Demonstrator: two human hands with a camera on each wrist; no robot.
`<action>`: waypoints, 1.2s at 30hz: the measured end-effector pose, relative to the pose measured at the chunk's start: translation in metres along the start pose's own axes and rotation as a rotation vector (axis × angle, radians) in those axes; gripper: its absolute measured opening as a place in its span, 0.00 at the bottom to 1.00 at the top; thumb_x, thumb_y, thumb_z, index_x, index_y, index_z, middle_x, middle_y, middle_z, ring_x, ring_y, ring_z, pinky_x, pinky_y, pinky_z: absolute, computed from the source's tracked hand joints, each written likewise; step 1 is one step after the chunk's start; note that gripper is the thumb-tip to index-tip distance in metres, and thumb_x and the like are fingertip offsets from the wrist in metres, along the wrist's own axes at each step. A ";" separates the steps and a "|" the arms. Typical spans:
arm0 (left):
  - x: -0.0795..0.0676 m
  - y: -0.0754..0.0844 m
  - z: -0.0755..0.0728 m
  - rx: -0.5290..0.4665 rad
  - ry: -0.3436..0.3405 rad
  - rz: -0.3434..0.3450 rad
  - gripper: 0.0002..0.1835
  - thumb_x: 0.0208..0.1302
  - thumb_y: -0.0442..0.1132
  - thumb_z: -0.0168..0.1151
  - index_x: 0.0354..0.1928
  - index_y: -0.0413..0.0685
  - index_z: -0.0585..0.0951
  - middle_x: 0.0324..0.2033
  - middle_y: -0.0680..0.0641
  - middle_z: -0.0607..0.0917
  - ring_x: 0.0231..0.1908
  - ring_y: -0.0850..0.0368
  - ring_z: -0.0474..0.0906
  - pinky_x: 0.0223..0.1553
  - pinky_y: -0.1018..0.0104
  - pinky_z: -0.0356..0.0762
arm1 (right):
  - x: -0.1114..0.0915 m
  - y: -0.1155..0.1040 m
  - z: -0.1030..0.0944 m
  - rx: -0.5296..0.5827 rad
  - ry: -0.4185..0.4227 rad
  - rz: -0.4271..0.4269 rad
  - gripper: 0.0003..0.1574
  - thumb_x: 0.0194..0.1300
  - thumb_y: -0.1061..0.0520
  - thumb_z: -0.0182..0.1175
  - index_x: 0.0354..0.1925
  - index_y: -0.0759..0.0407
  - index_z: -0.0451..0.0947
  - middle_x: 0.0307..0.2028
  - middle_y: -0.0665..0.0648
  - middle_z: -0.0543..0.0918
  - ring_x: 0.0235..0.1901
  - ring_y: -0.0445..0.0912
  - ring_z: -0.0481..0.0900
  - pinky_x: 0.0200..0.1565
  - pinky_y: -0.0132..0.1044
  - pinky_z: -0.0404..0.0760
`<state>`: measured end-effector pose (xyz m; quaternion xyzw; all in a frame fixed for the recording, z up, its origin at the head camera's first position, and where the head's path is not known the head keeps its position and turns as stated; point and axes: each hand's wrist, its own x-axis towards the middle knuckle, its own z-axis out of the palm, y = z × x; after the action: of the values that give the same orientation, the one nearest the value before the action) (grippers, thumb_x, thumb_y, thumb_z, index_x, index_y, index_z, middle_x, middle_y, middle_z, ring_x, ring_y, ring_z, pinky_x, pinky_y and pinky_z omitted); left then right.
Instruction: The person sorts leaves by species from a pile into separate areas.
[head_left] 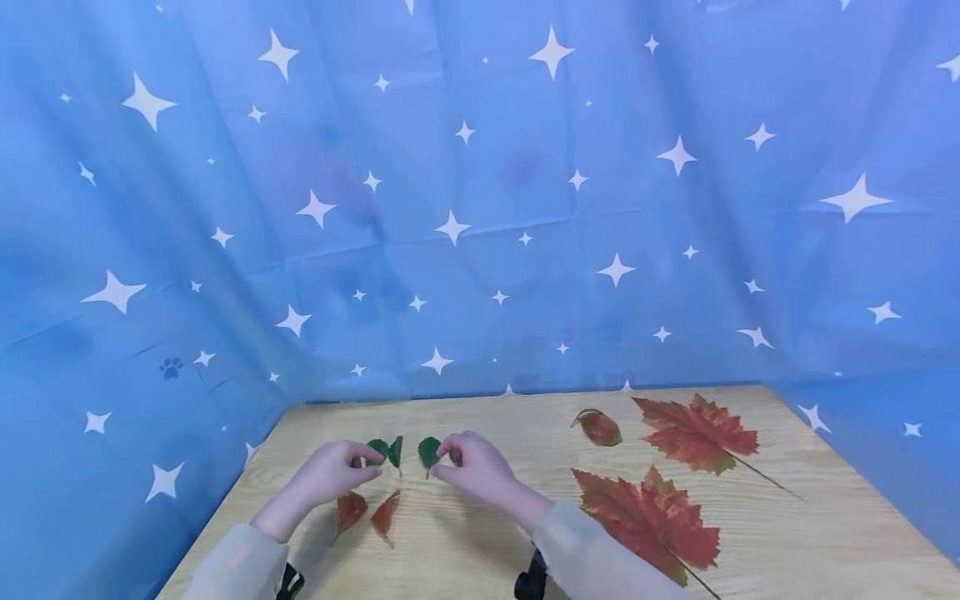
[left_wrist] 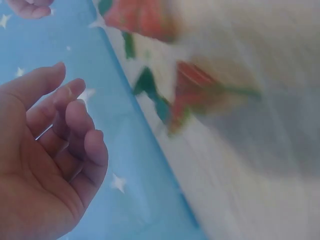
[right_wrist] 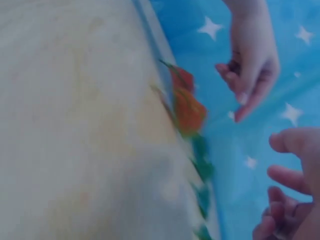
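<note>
My left hand (head_left: pixel 337 471) hovers over the left of the table with its fingers loosely curved. Beside its fingertips are two small green leaves, one (head_left: pixel 377 450) partly behind the fingers and one (head_left: pixel 395 451) just right of it. My right hand (head_left: pixel 480 473) hovers near a third green leaf (head_left: pixel 429 452), its thumb and index finger apart in the right wrist view. Another small leaf shows partly behind that hand. Two small red leaves lie nearer, one (head_left: pixel 350 512) below my left hand and one (head_left: pixel 385 517) to its right. Neither hand holds anything.
On the right of the wooden table (head_left: pixel 817 533) lie two large red maple leaves, one (head_left: pixel 693 433) farther back and one (head_left: pixel 652 517) nearer. A small red-green leaf (head_left: pixel 600 428) lies at the back. Behind hangs a blue star-patterned curtain (head_left: pixel 517 300).
</note>
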<state>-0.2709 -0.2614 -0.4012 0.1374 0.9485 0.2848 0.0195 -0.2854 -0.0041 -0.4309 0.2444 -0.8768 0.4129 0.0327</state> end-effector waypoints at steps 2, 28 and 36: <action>0.006 0.010 0.003 -0.013 -0.011 0.023 0.13 0.65 0.45 0.64 0.48 0.48 0.86 0.12 0.54 0.69 0.13 0.61 0.62 0.17 0.64 0.65 | -0.004 0.008 -0.017 0.033 0.018 0.005 0.16 0.61 0.48 0.67 0.42 0.56 0.82 0.27 0.48 0.74 0.25 0.41 0.69 0.26 0.35 0.71; 0.145 0.168 0.086 -0.064 -0.091 0.322 0.13 0.69 0.48 0.59 0.48 0.52 0.86 0.35 0.56 0.83 0.28 0.62 0.74 0.30 0.64 0.73 | -0.058 0.151 -0.126 0.373 0.470 0.557 0.12 0.66 0.54 0.61 0.40 0.63 0.76 0.26 0.59 0.76 0.15 0.45 0.66 0.19 0.38 0.69; 0.180 0.183 0.126 -0.192 -0.031 0.313 0.14 0.71 0.46 0.57 0.50 0.50 0.86 0.46 0.50 0.85 0.43 0.56 0.79 0.42 0.58 0.77 | -0.062 0.159 -0.126 0.459 0.493 0.596 0.12 0.67 0.55 0.61 0.38 0.65 0.77 0.12 0.51 0.67 0.10 0.41 0.64 0.15 0.33 0.68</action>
<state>-0.3842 0.0009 -0.3995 0.2853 0.8836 0.3712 0.0025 -0.3213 0.1998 -0.4765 -0.1235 -0.7607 0.6339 0.0650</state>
